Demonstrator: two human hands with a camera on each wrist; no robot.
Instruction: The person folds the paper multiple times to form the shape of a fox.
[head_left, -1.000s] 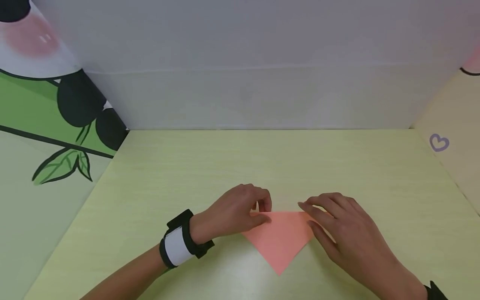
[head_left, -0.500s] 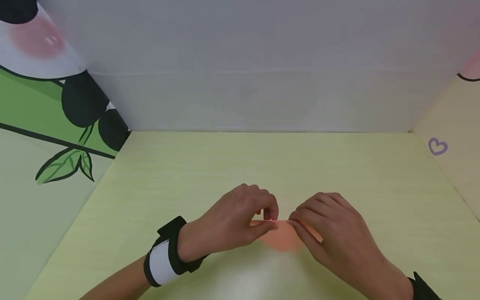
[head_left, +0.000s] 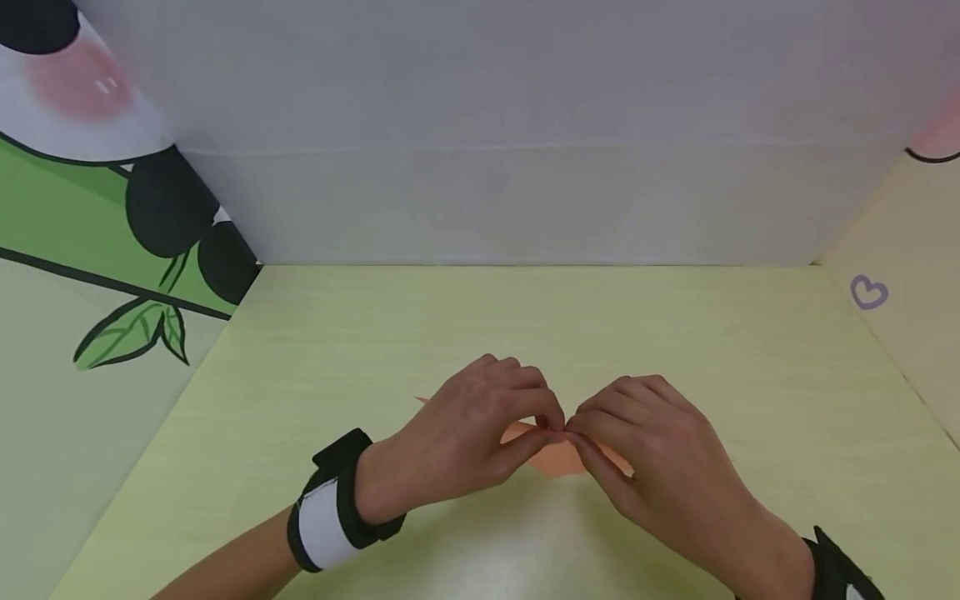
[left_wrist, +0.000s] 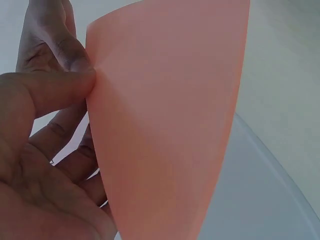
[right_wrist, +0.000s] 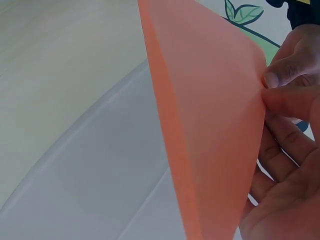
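A folded sheet of salmon-orange paper [head_left: 557,461] is held up over the table between both hands. My left hand [head_left: 476,429] pinches its upper edge with thumb and index finger. Close beside it, my right hand [head_left: 663,458] pinches the same edge, the two sets of fingertips nearly meeting at the middle. In the left wrist view the paper [left_wrist: 165,110] bows outward from the pinched spot. A narrow, brighter folded strip runs down one side of the paper [right_wrist: 215,110] in the right wrist view. Most of the sheet is hidden behind the hands in the head view.
The pale yellow-green table [head_left: 525,325] reaches back to a grey wall panel [head_left: 517,200]. A side panel with a painted leaf [head_left: 123,333] stands at left, and another with a purple heart [head_left: 868,292] at right. Both wrists wear dark straps [head_left: 352,475].
My hands have come together along the top edge, and the right one now pinches it. The paper's triangular tip, earlier pointing toward me, has swung up out of sight.
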